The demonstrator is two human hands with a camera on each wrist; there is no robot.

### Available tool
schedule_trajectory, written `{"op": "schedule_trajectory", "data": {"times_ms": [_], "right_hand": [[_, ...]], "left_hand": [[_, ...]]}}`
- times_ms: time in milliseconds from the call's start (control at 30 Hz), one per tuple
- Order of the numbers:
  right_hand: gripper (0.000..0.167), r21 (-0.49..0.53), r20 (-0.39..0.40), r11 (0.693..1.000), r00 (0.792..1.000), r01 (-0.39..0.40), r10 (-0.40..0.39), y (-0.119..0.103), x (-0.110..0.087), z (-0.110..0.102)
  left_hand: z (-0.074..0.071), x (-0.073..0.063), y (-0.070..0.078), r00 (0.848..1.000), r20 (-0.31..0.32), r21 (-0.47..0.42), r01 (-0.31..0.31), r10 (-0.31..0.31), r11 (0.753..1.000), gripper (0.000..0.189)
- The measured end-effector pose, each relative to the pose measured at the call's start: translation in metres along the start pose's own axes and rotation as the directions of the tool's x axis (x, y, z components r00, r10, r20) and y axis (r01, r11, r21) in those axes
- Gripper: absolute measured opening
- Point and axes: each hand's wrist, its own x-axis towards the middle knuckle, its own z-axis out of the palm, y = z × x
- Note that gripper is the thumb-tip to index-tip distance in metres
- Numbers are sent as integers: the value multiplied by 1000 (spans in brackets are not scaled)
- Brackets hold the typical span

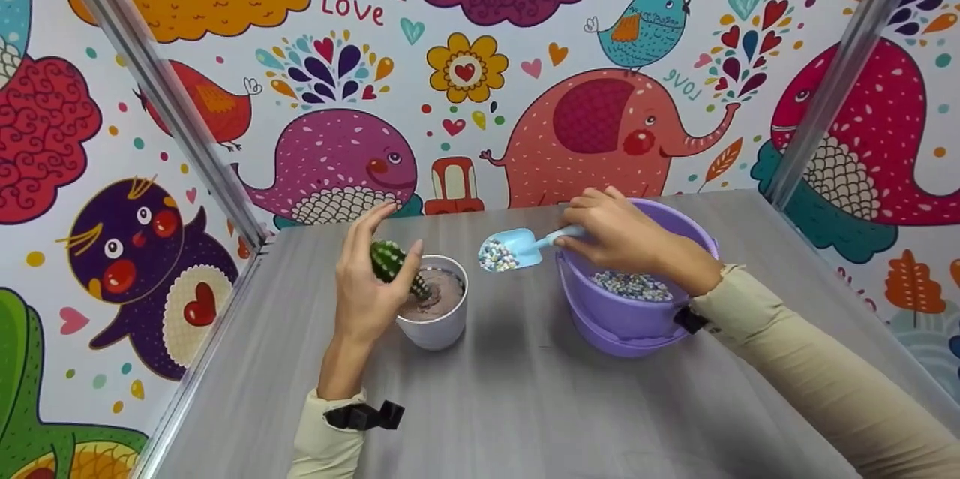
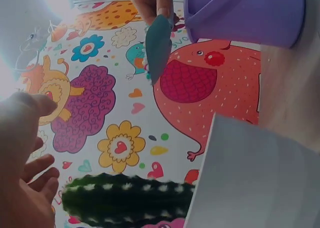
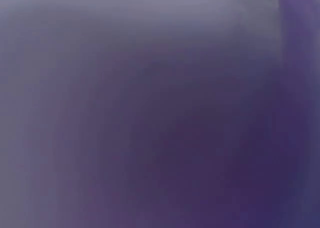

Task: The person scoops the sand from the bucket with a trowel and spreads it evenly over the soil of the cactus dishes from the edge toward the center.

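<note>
- The white pot (image 1: pixel 439 332) stands upright on the gray tabletop (image 1: pixel 510 404), brownish fill (image 1: pixel 448 290) inside it; the left hand covers part of its rim on that side
- The green cactus (image 1: pixel 387 260) rises from the pot, leaning left, its middle partly hidden behind the left thumb in the head view
- The left hand (image 1: pixel 367 280) is raised at the pot's left, thumb held well apart from the loosely bent fingers, around the cactus but not closed on it; whether any fingertip touches it I cannot tell
- The right hand (image 1: pixel 622 235), right of the pot and above the bucket, pinches the scoop's handle between thumb and fingers; how the remaining fingers lie is hard to see
- The light blue scoop (image 1: pixel 531 245) hangs in the air just right of the pot, short of its rim, with pale mixed beads (image 1: pixel 496 257) in its blade; the left wrist view shows mostly its back, hiding most of the load
- The purple bucket (image 1: pixel 619 329) stands right of the pot, its far rim partly covered by the right hand and arm; more beads (image 1: pixel 634 286) lie inside, their full spread hidden
- The right wrist view is a purple-gray blur, with nothing distinct to make out
- A strip of tabletop separates pot and bucket beneath the scoop, and a broader stretch runs from the pot toward the person, the near edge cut off
- Behind the pot, the table's far edge meets the patterned wall (image 1: pixel 465 6); a metal rail (image 1: pixel 202 378) bounds the table left of the pot
</note>
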Motion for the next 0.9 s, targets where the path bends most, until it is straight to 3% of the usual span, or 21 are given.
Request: {"op": "schedule_trajectory", "data": {"times_ms": [167, 333, 533, 700, 800, 900], "right_hand": [[26, -9, 38, 1000, 999, -14, 15, -8, 5, 6], [25, -28, 48, 999, 998, -26, 27, -16, 11, 12], [25, -41, 58, 998, 997, -41, 43, -25, 16, 17], [24, -36, 63, 998, 997, -42, 44, -32, 20, 21], [23, -45, 52, 998, 998, -32, 34, -36, 22, 24], [22, -62, 42, 998, 999, -27, 29, -39, 24, 27]], "left_hand": [[-13, -4, -14, 1000, 18, 29, 24, -24, 999, 65], [-22, -11, -30, 981, 123, 33, 146, -149, 989, 83], [-25, -20, -41, 921, 271, 28, 283, -279, 959, 109], [-27, -27, -50, 847, 381, 67, 375, -370, 925, 127], [-27, -31, -55, 805, 443, 105, 390, -394, 915, 129], [-26, -35, -62, 782, 491, 113, 379, -384, 918, 125]]}}
